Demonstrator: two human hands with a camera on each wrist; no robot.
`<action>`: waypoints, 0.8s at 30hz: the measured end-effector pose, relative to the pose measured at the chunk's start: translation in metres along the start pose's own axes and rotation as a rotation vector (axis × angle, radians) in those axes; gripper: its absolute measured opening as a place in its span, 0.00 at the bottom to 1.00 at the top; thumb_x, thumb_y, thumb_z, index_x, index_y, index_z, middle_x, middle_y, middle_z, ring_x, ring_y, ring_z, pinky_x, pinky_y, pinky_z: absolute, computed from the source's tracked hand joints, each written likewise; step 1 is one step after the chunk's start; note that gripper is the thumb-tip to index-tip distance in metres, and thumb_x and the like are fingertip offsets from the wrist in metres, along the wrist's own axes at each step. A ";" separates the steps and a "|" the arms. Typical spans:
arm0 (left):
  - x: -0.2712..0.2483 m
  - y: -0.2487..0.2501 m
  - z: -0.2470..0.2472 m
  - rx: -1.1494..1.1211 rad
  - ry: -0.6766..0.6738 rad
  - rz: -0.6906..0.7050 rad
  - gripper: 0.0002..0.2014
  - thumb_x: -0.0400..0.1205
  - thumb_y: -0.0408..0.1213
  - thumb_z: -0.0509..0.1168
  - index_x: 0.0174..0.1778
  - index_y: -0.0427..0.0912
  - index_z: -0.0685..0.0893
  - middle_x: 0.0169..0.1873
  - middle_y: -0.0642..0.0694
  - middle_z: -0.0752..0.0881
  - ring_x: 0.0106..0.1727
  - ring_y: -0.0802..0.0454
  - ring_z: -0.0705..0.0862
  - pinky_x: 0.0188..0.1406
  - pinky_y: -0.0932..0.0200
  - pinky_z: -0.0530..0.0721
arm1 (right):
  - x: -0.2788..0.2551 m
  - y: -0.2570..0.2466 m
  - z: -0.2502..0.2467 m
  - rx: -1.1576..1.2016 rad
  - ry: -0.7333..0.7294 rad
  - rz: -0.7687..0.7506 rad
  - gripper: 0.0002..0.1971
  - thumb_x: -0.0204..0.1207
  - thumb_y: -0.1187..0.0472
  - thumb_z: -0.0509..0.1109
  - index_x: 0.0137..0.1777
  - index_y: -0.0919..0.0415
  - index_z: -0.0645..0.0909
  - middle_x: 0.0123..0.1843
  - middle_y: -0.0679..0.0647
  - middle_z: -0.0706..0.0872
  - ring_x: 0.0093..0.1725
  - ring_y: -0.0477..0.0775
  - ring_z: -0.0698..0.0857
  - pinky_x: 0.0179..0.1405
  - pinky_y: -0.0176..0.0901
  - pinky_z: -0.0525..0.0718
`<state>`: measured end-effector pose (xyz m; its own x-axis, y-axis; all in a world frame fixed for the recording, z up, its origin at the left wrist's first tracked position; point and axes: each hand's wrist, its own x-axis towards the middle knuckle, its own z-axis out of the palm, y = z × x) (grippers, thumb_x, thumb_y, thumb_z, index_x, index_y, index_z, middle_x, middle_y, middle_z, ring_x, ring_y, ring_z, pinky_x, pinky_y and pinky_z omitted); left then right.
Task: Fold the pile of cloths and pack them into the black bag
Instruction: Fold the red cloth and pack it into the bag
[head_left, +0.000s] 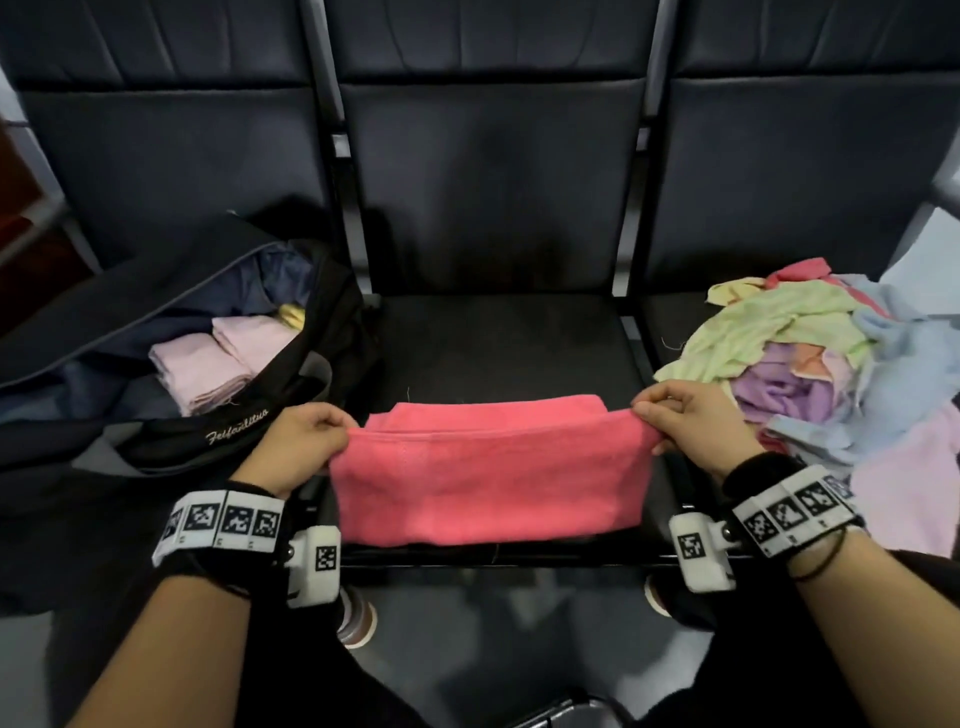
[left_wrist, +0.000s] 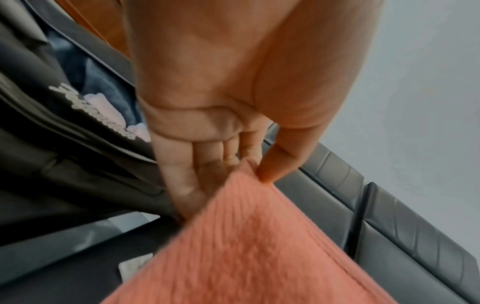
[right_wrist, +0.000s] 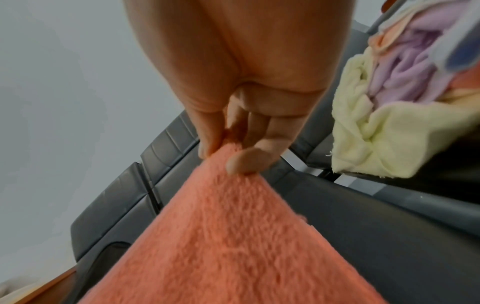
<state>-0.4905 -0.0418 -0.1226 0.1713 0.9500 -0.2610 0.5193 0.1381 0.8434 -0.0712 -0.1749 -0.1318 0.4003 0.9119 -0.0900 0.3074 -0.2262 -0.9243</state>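
White script lettering on the front of the black bag looks like "Feifanlitua", though the last letters are too small to be sure. That bag lies unzipped on the left seat, with folded pale pink cloths inside it. On the middle seat a pink cloth is stretched with its long axis running left to right, its far part lying flat on the cushion and its near layer raised by both upper corners. The left hand pinches the left corner between thumb and curled fingers; in the left wrist view the corner sits just under the thumb tip with the fingers behind the fabric. The right hand pinches the right corner likewise. A loose pile of cloths, green, lilac, blue and pink, sits on the right seat, just beside the right hand.
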 end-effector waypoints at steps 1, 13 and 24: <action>0.005 -0.002 0.003 -0.005 0.021 0.010 0.12 0.78 0.18 0.64 0.39 0.37 0.88 0.29 0.43 0.85 0.30 0.51 0.79 0.33 0.59 0.77 | 0.005 0.004 0.003 0.013 0.041 0.009 0.03 0.78 0.71 0.73 0.43 0.65 0.87 0.30 0.52 0.85 0.22 0.42 0.81 0.19 0.34 0.83; 0.077 -0.020 0.020 0.090 0.140 0.107 0.13 0.78 0.27 0.70 0.38 0.52 0.88 0.37 0.51 0.90 0.37 0.61 0.86 0.42 0.62 0.83 | 0.077 0.027 0.033 -0.114 0.185 0.046 0.03 0.76 0.64 0.77 0.40 0.60 0.88 0.31 0.51 0.87 0.19 0.49 0.82 0.17 0.39 0.83; 0.068 -0.055 0.045 0.274 0.087 -0.116 0.10 0.78 0.29 0.68 0.54 0.44 0.86 0.40 0.48 0.86 0.47 0.46 0.85 0.49 0.56 0.76 | 0.063 0.071 0.048 -0.613 0.015 0.218 0.17 0.77 0.51 0.73 0.61 0.61 0.84 0.46 0.56 0.90 0.56 0.62 0.87 0.51 0.46 0.78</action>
<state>-0.4702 0.0023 -0.2079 0.0315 0.9543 -0.2973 0.7398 0.1778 0.6489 -0.0654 -0.1174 -0.2205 0.5201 0.8191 -0.2422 0.6525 -0.5640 -0.5061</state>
